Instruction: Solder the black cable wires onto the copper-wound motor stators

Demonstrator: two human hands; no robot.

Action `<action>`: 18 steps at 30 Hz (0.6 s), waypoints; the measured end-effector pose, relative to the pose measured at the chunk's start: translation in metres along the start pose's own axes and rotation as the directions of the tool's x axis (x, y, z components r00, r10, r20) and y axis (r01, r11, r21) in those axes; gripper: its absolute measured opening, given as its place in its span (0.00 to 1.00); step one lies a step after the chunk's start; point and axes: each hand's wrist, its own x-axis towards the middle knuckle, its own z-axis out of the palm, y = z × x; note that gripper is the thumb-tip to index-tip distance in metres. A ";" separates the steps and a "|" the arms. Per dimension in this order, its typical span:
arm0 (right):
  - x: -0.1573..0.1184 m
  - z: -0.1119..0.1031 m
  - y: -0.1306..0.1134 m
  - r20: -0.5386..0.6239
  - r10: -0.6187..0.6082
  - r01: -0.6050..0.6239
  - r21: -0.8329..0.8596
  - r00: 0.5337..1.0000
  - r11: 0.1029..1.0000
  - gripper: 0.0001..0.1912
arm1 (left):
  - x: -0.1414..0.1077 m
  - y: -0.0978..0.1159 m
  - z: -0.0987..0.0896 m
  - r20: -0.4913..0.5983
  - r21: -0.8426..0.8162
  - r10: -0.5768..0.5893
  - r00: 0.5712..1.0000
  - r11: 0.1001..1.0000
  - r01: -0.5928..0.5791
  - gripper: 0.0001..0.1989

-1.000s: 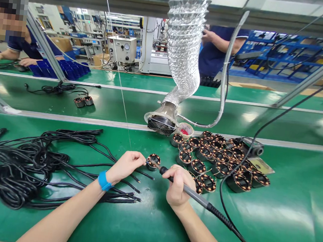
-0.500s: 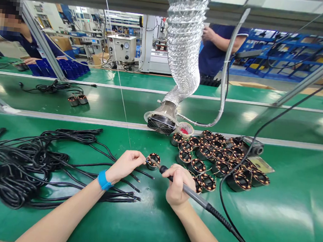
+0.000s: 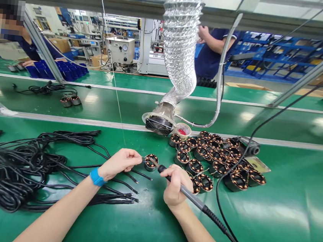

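A round copper-wound motor coil [image 3: 151,162] stands on the green table between my hands. My left hand [image 3: 121,162], with a blue band at the wrist, pinches a thin wire end at the coil's left side. In my right hand [image 3: 178,185] is a grey and black soldering iron [image 3: 192,196], its tip over the coil's top. Black cables [image 3: 30,165] lie in loops to the left, with several stripped ends near my left wrist. Many similar coils [image 3: 205,182] are grouped to the right of my right hand.
A silver exhaust duct with a black fan grille [image 3: 159,125] hangs above the coil. Behind it sit a small tub with red contents [image 3: 183,130] and an iron stand [image 3: 249,146]. Two people are beyond the frame. The iron's cord [image 3: 220,192] crosses the right side.
My left hand has drawn slightly left from the coil, fingers still pinched. The whole view has shifted a little; the iron stays over the coil.
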 end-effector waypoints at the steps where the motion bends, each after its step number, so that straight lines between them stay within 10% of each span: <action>1: 0.000 0.000 0.000 0.002 -0.003 0.003 -0.010 1.000 1.000 0.21 | 0.000 0.000 0.000 0.007 -0.002 -0.008 1.000 1.000 0.008 0.21; 18: 0.001 0.003 0.003 0.131 -0.019 0.028 -0.066 0.991 0.997 0.16 | -0.001 0.004 0.013 -0.127 -0.005 -0.030 0.991 1.000 0.029 0.22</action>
